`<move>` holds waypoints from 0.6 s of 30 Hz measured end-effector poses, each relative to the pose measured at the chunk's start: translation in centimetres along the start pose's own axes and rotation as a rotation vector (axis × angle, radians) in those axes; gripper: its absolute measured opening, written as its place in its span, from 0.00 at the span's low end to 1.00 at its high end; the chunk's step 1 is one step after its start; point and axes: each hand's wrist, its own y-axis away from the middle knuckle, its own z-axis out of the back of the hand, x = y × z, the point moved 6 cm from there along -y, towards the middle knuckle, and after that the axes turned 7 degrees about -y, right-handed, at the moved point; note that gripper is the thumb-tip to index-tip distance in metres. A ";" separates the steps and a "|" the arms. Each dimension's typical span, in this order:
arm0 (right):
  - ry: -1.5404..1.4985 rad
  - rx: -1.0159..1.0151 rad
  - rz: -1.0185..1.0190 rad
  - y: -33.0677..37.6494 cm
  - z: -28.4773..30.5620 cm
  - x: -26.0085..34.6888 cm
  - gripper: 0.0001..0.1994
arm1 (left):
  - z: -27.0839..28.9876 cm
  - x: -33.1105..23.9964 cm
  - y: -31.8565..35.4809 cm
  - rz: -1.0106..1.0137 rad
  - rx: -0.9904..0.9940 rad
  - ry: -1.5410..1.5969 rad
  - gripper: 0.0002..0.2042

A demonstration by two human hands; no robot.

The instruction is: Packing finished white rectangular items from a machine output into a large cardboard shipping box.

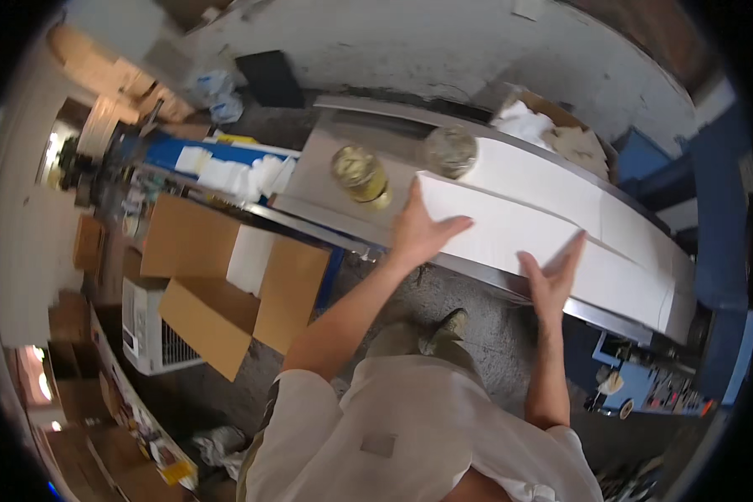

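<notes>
Nearest, at the left, an open brown cardboard carton point(291, 289) is seen unsealed, and how much has been put inside cannot be told. On the grey, metal-edged bench point(314, 176), a long, flat, white, paper-like slab point(502, 226) is met at its left end by the left hand point(424, 233) and farther right by the right hand point(552, 280), both spread wide; it seems squared up, but not yet carried off. Beyond it, a second long white slab point(619, 224) and a greyish see-through cylinder point(450, 152) are left unhandled.
</notes>
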 end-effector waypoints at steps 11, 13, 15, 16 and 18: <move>0.033 0.170 0.418 5.9 -11.8 18.3 0.58 | 19.4 4.7 13.7 -0.168 -0.570 0.126 0.56; 0.114 0.252 0.501 8.0 -17.5 20.8 0.60 | 23.9 8.9 16.1 -0.187 -0.698 0.375 0.56; 0.085 0.330 0.494 10.3 -23.2 22.1 0.61 | 28.7 12.2 18.9 -0.172 -0.822 0.125 0.54; 0.061 0.382 0.467 11.5 -25.9 22.6 0.62 | 31.1 13.0 20.0 -0.127 -0.832 0.248 0.53; 0.008 0.475 0.448 13.8 -32.1 24.3 0.64 | 34.8 17.2 22.3 -0.020 -0.892 0.325 0.51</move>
